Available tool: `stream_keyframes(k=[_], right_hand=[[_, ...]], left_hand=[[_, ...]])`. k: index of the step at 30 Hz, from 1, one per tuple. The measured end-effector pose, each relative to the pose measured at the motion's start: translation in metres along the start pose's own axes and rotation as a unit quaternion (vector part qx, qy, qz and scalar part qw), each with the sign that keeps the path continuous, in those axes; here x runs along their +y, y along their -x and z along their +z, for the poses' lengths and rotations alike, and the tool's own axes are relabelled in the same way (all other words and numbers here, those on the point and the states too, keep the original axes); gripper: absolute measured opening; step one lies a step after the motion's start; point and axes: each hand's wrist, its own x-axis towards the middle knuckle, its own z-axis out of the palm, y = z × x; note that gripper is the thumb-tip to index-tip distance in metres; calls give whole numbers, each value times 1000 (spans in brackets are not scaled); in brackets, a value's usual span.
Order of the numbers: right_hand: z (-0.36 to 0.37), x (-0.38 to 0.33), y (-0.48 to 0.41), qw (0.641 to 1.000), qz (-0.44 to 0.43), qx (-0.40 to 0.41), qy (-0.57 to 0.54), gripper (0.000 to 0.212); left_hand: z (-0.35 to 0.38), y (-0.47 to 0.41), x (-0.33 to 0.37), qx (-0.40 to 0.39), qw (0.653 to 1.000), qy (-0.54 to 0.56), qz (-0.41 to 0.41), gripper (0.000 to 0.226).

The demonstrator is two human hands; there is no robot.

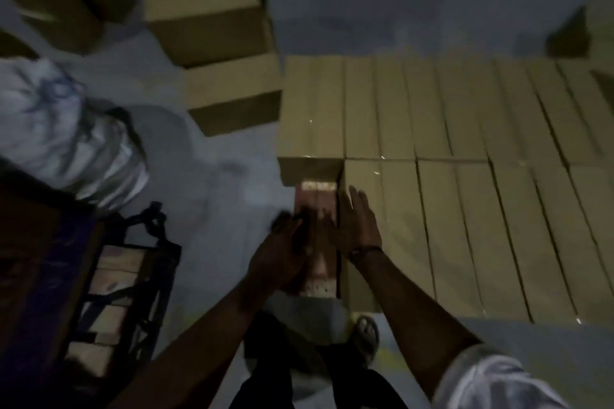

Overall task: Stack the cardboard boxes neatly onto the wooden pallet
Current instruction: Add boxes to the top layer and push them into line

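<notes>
Boxes [465,176] flank bare pallet slat [317,199]; left hand [282,256] fingers unclear, right hand [357,226] splayed.

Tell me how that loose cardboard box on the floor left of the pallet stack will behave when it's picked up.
The loose cardboard box looks stiff: its edges are straight and its faces flat, so it should lift without sagging. It is squat and wide, so it probably won't tip. The plain cardboard likely gives bare hands fair grip. Its weight cannot be judged; it is closed and the picture is blurred.
</notes>
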Motion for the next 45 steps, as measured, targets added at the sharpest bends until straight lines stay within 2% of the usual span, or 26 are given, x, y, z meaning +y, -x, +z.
stream_keyframes(k=[3, 5, 7, 10, 12, 15, 18, 22, 26, 31, 36, 45], right_hand=[[7, -62, 14, 996, -86, -10, 0, 82], [12, -114, 14, 993, -112, -31, 10, 88], [20, -155, 11, 992, -122, -39, -13, 87], [30, -212, 1, 983, -185, -13, -13, 81], [34, -244, -13, 981, -191, -15, -18, 77], [40, -278, -29, 983, -184, -3, -26, 82], [43, -294, -41, 984, -175, 9, -44, 80], [40, -306, -69, 984, -169, 17, -47, 76], [29, -324, -116, 985, -159, 45, -53, 74], [19, -350, -200, 985, -143, 63, -70, 77], [-8, -382, -297, 985, -139, 68, -82, 69], [-76, -415, -455, 987, -110, 104, -47, 71]], left_hand=[[-53, 27, -26, 43, 998, 8, -43, 48], [-85, 37, -55, 91, 992, 33, -86, 51], [-110, 48, -86, 121, 985, 55, -110, 58], [-151, 53, -133, 190, 971, 72, -128, 52], [-179, 53, -152, 207, 966, 91, -126, 49], [-214, 46, -178, 197, 967, 101, -129, 44], [-243, 36, -194, 195, 963, 131, -135, 39], [-274, 14, -201, 212, 959, 148, -115, 44], [-301, -29, -204, 211, 960, 158, -97, 25], [-342, -113, -210, 206, 969, 128, -53, 34], [-402, -219, -202, 195, 974, 108, -29, 7], [-483, -389, -167, 189, 977, 95, 3, 20]])
